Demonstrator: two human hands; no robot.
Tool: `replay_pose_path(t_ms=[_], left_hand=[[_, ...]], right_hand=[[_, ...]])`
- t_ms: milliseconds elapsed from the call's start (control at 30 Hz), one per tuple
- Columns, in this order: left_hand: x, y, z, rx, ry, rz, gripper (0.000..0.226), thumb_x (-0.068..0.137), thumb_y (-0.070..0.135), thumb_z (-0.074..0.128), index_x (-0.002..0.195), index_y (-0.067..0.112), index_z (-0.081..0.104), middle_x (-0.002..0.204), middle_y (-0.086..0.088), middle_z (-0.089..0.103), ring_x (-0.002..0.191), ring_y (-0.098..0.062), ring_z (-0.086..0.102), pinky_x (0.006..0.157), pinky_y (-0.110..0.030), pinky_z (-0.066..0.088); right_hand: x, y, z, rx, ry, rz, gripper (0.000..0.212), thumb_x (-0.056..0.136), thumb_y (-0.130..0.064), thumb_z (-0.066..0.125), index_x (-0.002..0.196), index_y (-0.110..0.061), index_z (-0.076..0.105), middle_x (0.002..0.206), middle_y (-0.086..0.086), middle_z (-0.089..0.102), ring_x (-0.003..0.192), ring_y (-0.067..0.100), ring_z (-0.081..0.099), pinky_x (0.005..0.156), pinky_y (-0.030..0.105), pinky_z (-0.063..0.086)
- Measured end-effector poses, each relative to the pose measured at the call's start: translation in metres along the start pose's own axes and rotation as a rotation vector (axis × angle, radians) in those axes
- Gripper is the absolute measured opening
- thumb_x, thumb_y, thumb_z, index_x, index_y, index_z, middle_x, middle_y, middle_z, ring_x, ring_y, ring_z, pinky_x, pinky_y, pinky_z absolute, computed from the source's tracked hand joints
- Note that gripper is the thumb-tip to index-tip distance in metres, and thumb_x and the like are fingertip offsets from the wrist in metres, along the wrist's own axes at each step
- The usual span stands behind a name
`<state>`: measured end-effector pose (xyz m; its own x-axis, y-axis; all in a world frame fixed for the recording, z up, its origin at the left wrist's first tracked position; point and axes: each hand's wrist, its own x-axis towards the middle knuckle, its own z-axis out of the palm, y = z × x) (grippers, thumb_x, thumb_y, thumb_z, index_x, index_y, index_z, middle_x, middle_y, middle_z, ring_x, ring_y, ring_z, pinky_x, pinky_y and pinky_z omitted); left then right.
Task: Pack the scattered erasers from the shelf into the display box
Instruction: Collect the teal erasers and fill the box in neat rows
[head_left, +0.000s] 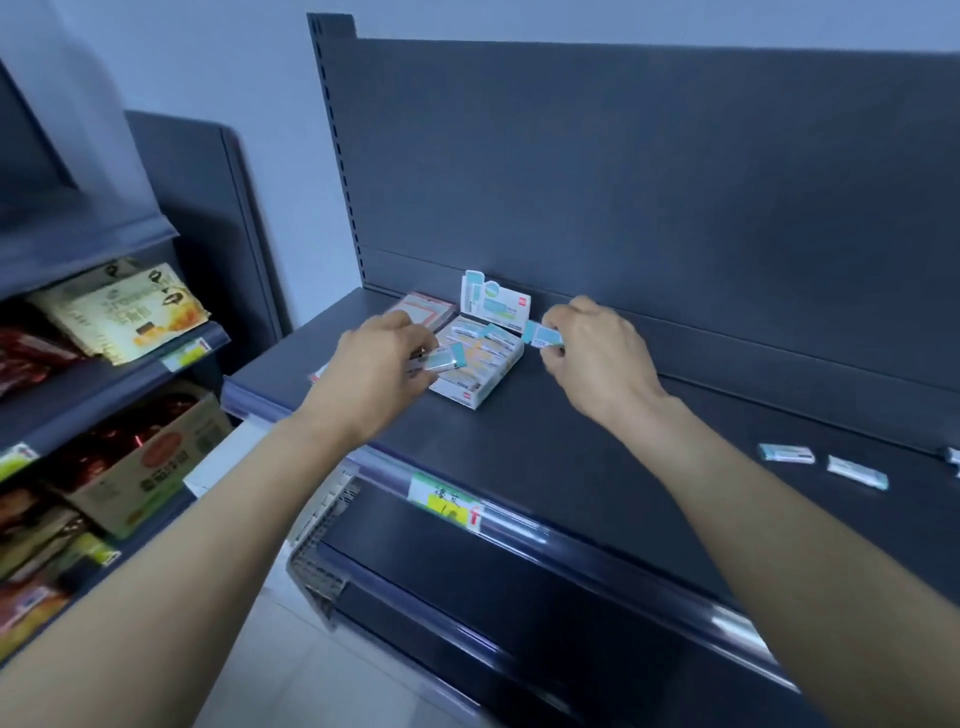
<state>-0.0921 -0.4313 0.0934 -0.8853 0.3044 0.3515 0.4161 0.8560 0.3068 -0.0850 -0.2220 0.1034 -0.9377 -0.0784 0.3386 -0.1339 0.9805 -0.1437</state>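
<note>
**Eraser in each hand at display box (470, 397) on shop shelf (571, 441)**

A person's left hand (371, 364) pinched a teal-and-white eraser (441, 359) between thumb and fingers, holding it over the left rim of the display box. The right hand (597, 348), its fingers curled, gripped a second eraser (543, 335) just off the box's right rear corner, beside the upright header card (493, 299).

The white box stood between the two hands, towards the rear left of the dark shelf and close to the back panel (623, 182). Its open tray held rows of packed erasers (488, 358), with one more (491, 330) lying askew on top of them.

Two loose erasers (786, 453) lay side by side but not touching near the right end of the shelf, well apart from both hands and from the box. A third loose piece (953, 456) was cut off by the frame's right edge, and what it was could not be told.

A flat, pink-bordered packet (423, 309) lay just behind the box to its left, partly hidden by the left hand. A green and yellow price label (447, 501) sat on the shelf's front edge. On the neighbouring unit at the left, snack packets (124, 306) rested above an open cardboard carton (145, 457).
</note>
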Motion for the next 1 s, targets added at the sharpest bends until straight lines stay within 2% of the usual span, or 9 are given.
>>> replay_pose_path(t_ms=[167,367,500,667,767,1000], left_hand=[[0.020,-0.041,-0.006,-0.061,-0.006,0.051,0.018,0.084,0.016,0.063,0.101,0.012,0.064,0.095,-0.006,0.057,0.094,-0.028,0.053,0.086,-0.045,0.046],[0.051,-0.054,0.012,-0.075,-0.044,0.095,0.016,0.084,0.016,0.062,0.098,0.011,0.063,0.090,0.001,0.049,0.095,-0.027,0.052,0.083,-0.041,0.045],[0.072,-0.061,0.021,-0.038,-0.088,0.088,0.017,0.083,0.018,0.063,0.099,0.011,0.063,0.098,-0.004,0.056,0.095,-0.028,0.053,0.084,-0.039,0.045],[0.096,-0.081,0.025,-0.008,-0.097,0.069,0.020,0.083,0.018,0.065,0.101,0.008,0.063,0.099,-0.009,0.058,0.095,-0.032,0.053,0.087,-0.045,0.045],[0.111,-0.088,0.034,-0.007,-0.142,0.077,0.022,0.084,0.020,0.063,0.103,0.009,0.063,0.102,-0.009,0.058,0.097,-0.030,0.052,0.087,-0.043,0.044],[0.161,-0.103,0.076,0.002,-0.280,0.228,0.027,0.086,0.020,0.060,0.112,0.013,0.061,0.109,-0.006,0.058,0.102,-0.027,0.053,0.086,-0.036,0.041]], right_hand=[[0.021,-0.030,0.012,-0.028,0.013,0.066,0.020,0.093,-0.012,0.048,0.110,-0.008,0.057,0.108,0.008,0.054,0.101,0.028,0.049,0.074,0.036,0.044],[0.045,-0.026,0.022,-0.057,0.004,0.114,0.020,0.093,-0.011,0.048,0.111,-0.008,0.057,0.109,0.008,0.055,0.102,0.027,0.048,0.074,0.036,0.044],[0.068,-0.020,0.033,-0.018,0.012,0.102,0.020,0.092,-0.009,0.049,0.110,-0.006,0.058,0.108,0.009,0.056,0.103,0.028,0.049,0.079,0.038,0.048],[0.096,-0.021,0.051,0.013,-0.011,0.062,0.023,0.091,-0.008,0.049,0.113,-0.007,0.057,0.109,0.008,0.057,0.102,0.027,0.050,0.076,0.036,0.047],[0.106,-0.021,0.062,0.006,-0.046,0.069,0.026,0.091,-0.007,0.049,0.117,-0.008,0.055,0.109,0.007,0.057,0.102,0.025,0.050,0.073,0.033,0.044],[0.124,-0.022,0.090,-0.053,-0.187,0.182,0.025,0.091,-0.007,0.051,0.115,-0.010,0.055,0.114,0.007,0.058,0.108,0.025,0.048,0.080,0.038,0.049]])
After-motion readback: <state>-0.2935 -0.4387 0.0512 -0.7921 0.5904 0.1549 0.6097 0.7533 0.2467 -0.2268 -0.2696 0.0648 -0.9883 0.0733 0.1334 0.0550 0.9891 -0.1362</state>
